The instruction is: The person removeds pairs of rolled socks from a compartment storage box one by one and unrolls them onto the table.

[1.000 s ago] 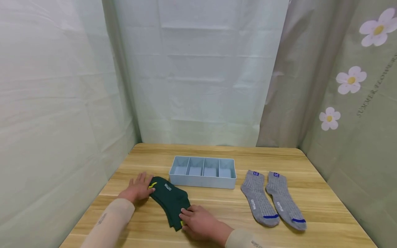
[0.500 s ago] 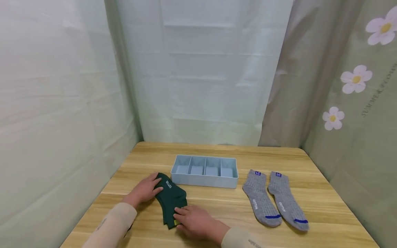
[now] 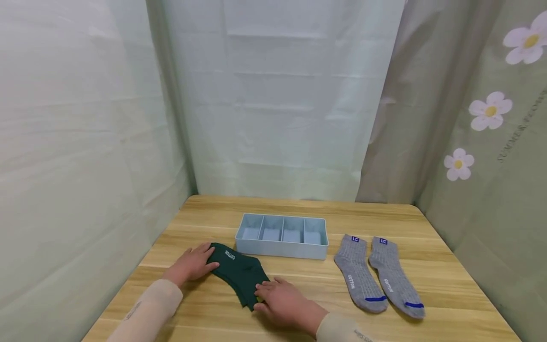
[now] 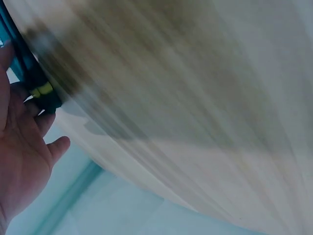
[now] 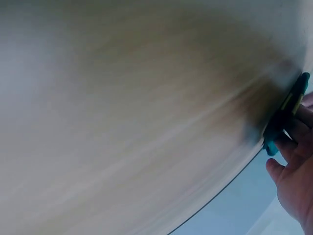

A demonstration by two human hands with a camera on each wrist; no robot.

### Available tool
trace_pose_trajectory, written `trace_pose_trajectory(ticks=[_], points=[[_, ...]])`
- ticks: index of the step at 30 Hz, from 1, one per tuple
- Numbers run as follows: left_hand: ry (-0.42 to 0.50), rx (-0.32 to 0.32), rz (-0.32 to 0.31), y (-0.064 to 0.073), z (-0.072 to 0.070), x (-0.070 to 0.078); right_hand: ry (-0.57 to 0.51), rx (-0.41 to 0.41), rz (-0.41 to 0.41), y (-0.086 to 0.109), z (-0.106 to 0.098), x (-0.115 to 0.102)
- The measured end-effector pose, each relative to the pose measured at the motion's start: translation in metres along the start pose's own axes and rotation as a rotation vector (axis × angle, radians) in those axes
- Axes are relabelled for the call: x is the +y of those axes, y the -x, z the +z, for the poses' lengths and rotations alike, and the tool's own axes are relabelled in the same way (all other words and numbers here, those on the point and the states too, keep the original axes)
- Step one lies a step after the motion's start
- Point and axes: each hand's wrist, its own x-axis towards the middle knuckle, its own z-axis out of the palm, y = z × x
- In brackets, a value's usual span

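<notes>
A pair of dark green socks (image 3: 241,273), laid one over the other with white "COTTON" lettering, lies slantwise between my hands at the table's left front. My left hand (image 3: 192,263) grips their upper left end, thumb and fingers at the edge. At the lower right end, my right hand (image 3: 284,301) grips the socks by the other edge. In the left wrist view, a yellow mark on the green socks (image 4: 41,91) shows beside my fingers. The right wrist view catches the socks (image 5: 286,115) edge-on against my bent fingers.
A pale blue box (image 3: 282,248) with several compartments stands just behind the green socks. To the right lie two grey socks (image 3: 361,275) side by side, with blue labels and toe stripes. Curtains (image 3: 278,118) surround the wooden table (image 3: 376,218).
The green socks turn upright and shift right, then swing back to a slant, their lower end moving right with my right hand. My left hand moves slightly right, then back left.
</notes>
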Motion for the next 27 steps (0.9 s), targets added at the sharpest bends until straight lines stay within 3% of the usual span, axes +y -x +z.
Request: trace_pose_trajectory(ticks=[10, 17, 19, 21, 23, 25, 27], points=[[-0.160, 0.108, 0.177, 0.004, -0.005, 0.009, 0.053, 0.053, 0.090, 0.025, -0.007, 0.029], [-0.153, 0.099, 0.179, 0.005, -0.013, 0.029, 0.089, 0.132, 0.143, 0.030, -0.011, 0.035], [-0.140, 0.125, 0.211, 0.001, -0.013, 0.038, 0.106, 0.152, 0.148, 0.027, -0.009, 0.032], [-0.088, 0.133, 0.283, -0.005, -0.010, 0.047, 0.129, 0.153, 0.141, 0.025, -0.006, 0.027], [-0.019, 0.108, 0.383, -0.011, -0.006, 0.054, 0.158, 0.129, 0.136, 0.024, -0.003, 0.021], [0.045, 0.037, 0.460, -0.015, -0.004, 0.059, 0.188, 0.089, 0.140, 0.023, 0.000, 0.017], [0.084, -0.039, 0.494, -0.016, -0.001, 0.061, 0.211, 0.056, 0.150, 0.021, 0.001, 0.016]])
